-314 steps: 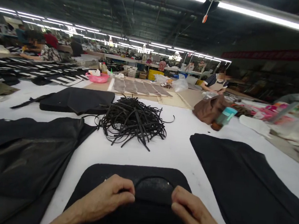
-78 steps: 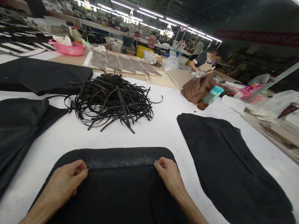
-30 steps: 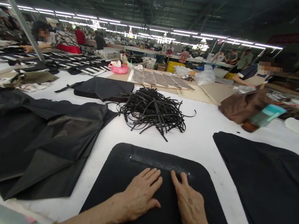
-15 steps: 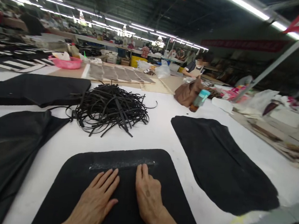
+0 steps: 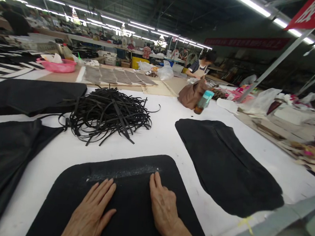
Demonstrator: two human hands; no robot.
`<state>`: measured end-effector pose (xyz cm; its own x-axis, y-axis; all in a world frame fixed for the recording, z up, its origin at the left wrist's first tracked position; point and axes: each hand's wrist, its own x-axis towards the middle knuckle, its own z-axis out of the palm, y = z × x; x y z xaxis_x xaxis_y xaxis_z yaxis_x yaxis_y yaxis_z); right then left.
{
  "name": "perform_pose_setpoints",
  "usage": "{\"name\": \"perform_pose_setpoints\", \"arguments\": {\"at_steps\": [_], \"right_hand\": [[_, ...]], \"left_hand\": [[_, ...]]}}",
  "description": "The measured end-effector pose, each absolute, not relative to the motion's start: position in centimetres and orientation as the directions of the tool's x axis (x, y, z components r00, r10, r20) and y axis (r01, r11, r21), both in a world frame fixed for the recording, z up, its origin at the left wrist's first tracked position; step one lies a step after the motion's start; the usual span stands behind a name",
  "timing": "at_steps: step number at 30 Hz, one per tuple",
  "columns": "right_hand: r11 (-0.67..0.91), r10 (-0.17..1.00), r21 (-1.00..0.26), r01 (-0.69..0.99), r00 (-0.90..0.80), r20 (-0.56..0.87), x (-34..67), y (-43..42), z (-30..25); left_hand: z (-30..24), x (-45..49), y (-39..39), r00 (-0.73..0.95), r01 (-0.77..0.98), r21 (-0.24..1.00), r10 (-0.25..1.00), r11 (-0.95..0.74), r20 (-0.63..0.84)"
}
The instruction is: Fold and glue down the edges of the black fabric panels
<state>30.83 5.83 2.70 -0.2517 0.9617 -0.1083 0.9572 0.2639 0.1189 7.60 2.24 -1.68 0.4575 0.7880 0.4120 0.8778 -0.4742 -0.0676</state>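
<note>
A black panel with rounded corners [image 5: 125,208], seemingly leather or fabric, lies flat in front of me. A whitish, glossy smeared band [image 5: 123,172] runs along its far edge, with a small white mark at each end. My left hand [image 5: 90,210] rests flat on the panel, fingers stretched out and thumb apart, just below the band's left part. My right hand [image 5: 164,203] presses two extended fingertips onto the panel near the band's right end. Its other fingers are curled, and its thumb is hidden. Nothing shows in either hand.
A pile of thin black strips [image 5: 112,115] lies beyond the panel on the white tabletop [image 5: 154,144]. Black pieces lie at right [image 5: 225,164] and left [image 5: 1,154]. Farther back are a teal-capped bottle [image 5: 203,103], a pink basin [image 5: 56,65] and a person [image 5: 198,68].
My right hand has slid rightward along the band, farther from my left hand. The left hand stays flat on the panel. The whole view has shifted slightly.
</note>
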Motion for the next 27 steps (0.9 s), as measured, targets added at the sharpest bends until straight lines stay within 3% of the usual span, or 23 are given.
{"name": "perform_pose_setpoints", "arguments": {"at_steps": [4,8,12,14,16,17,19,22,27], "right_hand": [[0.294,0.954,0.154,0.943,-0.279,-0.113,31.5,6.0,2.7],[0.277,0.959,0.124,0.953,-0.266,-0.1,32.1,6.1,2.4],[0.186,0.982,-0.128,0.974,-0.188,-0.003,32.9,6.0,3.6],[0.191,0.981,-0.339,0.921,-0.169,0.092,32.8,5.9,5.0],[0.218,0.976,-0.473,0.854,-0.18,0.124,32.2,5.8,6.4],[0.219,0.976,-0.478,0.851,-0.189,0.11,31.8,5.8,7.0],[0.184,0.983,-0.371,0.91,-0.172,0.065,31.5,6.0,7.4],[0.146,0.989,-0.147,0.978,-0.141,0.047,32.5,6.3,6.2],[0.169,0.986,-0.039,0.985,-0.168,0.006,36.1,6.4,2.2]], "left_hand": [[-2.1,5.2,1.5,0.362,0.922,-0.029,0.835,-0.386,0.413],[-1.4,2.6,0.6,0.221,0.956,0.09,0.889,-0.278,0.4],[1.1,3.1,-0.6,0.095,0.946,0.236,0.885,-0.223,0.456],[2.9,4.8,-1.2,0.121,0.899,0.321,0.875,-0.297,0.469],[4.6,6.9,-1.4,0.167,0.841,0.412,0.893,-0.35,0.418],[5.2,7.9,-1.3,0.189,0.828,0.441,0.913,-0.346,0.362],[5.6,9.2,-0.9,0.226,0.853,0.422,0.946,-0.307,0.231],[4.3,9.0,-0.2,0.265,0.928,0.239,0.957,-0.287,0.12],[0.3,5.7,-1.3,0.299,0.952,-0.028,0.914,-0.303,0.272]]}}
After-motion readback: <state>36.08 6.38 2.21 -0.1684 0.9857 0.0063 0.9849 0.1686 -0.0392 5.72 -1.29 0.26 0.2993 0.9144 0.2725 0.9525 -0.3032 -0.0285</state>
